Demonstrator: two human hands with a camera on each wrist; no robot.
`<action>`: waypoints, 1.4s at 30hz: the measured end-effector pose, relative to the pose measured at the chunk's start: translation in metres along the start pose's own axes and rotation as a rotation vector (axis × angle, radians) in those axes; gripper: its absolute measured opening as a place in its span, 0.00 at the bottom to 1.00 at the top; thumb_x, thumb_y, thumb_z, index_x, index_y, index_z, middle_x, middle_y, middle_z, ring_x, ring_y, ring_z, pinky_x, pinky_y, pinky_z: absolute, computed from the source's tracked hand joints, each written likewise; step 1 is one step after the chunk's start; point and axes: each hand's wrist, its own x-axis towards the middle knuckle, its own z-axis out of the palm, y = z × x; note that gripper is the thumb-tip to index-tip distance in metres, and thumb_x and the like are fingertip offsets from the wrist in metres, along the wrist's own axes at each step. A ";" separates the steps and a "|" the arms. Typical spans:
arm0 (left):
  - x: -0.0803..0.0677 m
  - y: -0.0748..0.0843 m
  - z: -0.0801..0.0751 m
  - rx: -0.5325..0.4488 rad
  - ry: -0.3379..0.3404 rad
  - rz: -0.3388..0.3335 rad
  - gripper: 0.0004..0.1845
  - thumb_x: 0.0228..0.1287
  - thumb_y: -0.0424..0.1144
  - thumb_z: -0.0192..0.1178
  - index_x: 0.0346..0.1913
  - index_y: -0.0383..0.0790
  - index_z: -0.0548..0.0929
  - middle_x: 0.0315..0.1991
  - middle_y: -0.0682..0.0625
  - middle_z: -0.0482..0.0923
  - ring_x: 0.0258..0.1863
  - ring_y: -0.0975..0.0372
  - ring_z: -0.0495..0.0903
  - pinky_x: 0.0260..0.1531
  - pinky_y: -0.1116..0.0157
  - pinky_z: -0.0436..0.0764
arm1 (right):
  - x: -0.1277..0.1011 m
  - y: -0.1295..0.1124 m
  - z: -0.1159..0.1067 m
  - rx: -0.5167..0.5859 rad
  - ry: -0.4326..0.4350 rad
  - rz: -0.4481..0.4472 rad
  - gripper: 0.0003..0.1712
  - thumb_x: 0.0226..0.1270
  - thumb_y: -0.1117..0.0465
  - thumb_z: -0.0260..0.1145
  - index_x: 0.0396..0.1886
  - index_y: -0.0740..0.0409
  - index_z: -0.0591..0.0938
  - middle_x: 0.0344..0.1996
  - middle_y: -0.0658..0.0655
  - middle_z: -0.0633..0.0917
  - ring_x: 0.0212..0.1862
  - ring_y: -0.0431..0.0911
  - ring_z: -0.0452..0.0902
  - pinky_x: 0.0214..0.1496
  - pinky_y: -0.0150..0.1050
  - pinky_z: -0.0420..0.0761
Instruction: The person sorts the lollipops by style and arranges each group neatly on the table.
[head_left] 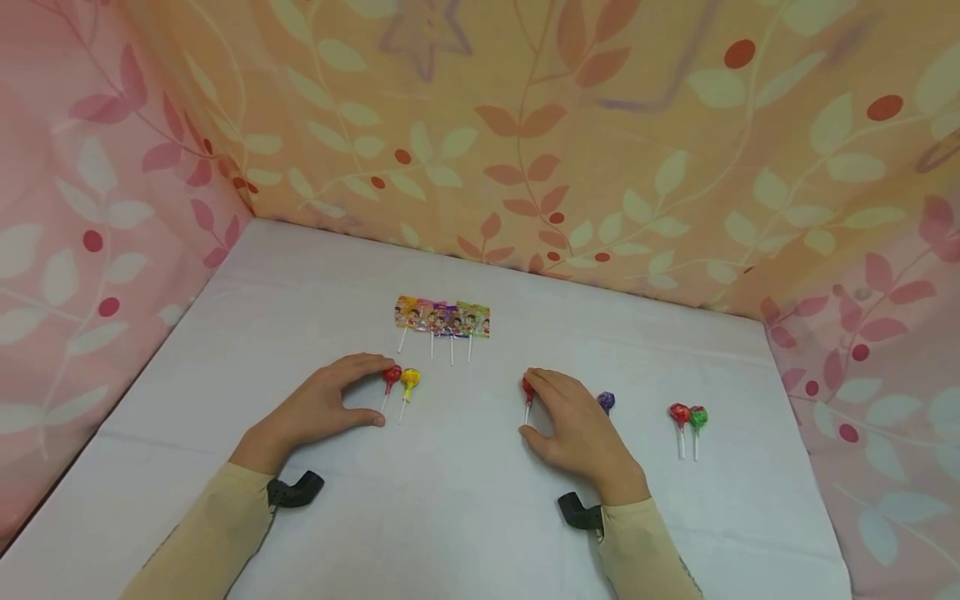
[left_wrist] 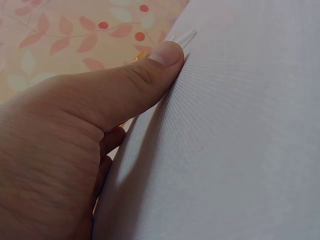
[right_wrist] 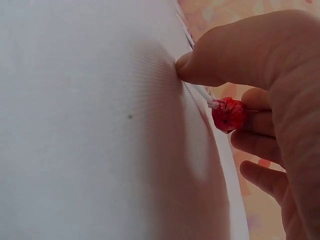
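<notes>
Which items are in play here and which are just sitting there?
In play:
left hand on red lollipop
right hand on second red lollipop

Lying about:
yellow lollipop
purple lollipop
red-and-green pair
packaged lollipop strip

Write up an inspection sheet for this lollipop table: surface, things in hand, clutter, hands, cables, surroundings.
Surface: white cloth-covered table, faint creases.
Things in hand: red lollipop at the left hand's fingertips, yellow lollipop right beside it; second red lollipop pinched by the right hand.
Clutter: strip of packaged lollipops further back; purple lollipop beside the right hand; red and green pair to the right.
Hands: left hand with thumb pressed on the cloth; right hand with thumb at the stick.
Cables: nothing seen.
Surroundings: leaf-patterned fabric walls on three sides.
</notes>
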 end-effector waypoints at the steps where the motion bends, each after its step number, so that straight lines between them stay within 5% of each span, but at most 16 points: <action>1: 0.000 0.000 0.000 0.002 0.000 0.000 0.47 0.54 0.49 0.87 0.78 0.57 0.78 0.76 0.56 0.76 0.77 0.54 0.72 0.75 0.44 0.74 | 0.000 0.000 0.000 -0.001 0.001 -0.004 0.44 0.63 0.50 0.81 0.76 0.62 0.78 0.73 0.59 0.80 0.75 0.56 0.74 0.78 0.56 0.74; 15: -0.001 0.002 0.000 0.009 0.002 -0.001 0.46 0.54 0.49 0.87 0.78 0.55 0.79 0.75 0.55 0.76 0.77 0.53 0.72 0.75 0.43 0.74 | 0.009 -0.011 0.002 0.012 -0.008 -0.028 0.44 0.64 0.48 0.82 0.75 0.62 0.79 0.73 0.59 0.80 0.75 0.55 0.74 0.79 0.54 0.74; 26: -0.003 -0.001 0.001 0.013 0.009 0.009 0.46 0.54 0.49 0.87 0.78 0.56 0.79 0.75 0.55 0.76 0.77 0.54 0.72 0.75 0.43 0.74 | 0.017 -0.023 0.010 0.033 0.042 -0.147 0.43 0.63 0.50 0.82 0.73 0.65 0.80 0.70 0.61 0.82 0.73 0.56 0.76 0.78 0.52 0.74; 42: 0.000 -0.003 0.001 0.009 0.009 0.010 0.46 0.55 0.50 0.87 0.78 0.58 0.78 0.76 0.57 0.76 0.77 0.54 0.72 0.75 0.44 0.73 | 0.032 -0.044 0.014 0.064 0.030 -0.160 0.42 0.65 0.48 0.81 0.74 0.61 0.80 0.70 0.57 0.82 0.73 0.52 0.76 0.79 0.49 0.73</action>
